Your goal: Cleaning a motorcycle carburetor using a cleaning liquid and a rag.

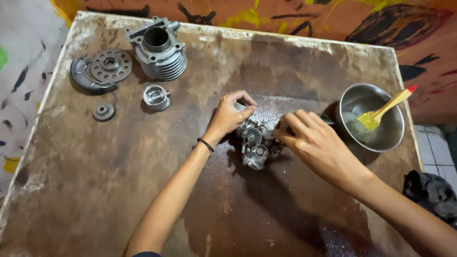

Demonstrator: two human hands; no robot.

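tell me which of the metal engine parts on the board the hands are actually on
The carburetor-like part at the board's centre: left hand and right hand both grip it. The finned cylinder, piston and gears lie untouched, far left.

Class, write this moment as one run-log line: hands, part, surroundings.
left hand: grips carburetor | right hand: grips carburetor | bowl: holds brush | cylinder, gears: far left

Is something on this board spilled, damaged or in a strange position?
Mostly the wet patch: the board is dark and shiny around the metal part that the left hand and right hand grip, as if liquid spilled. The brush leans tilted in the bowl. No damage is visible.
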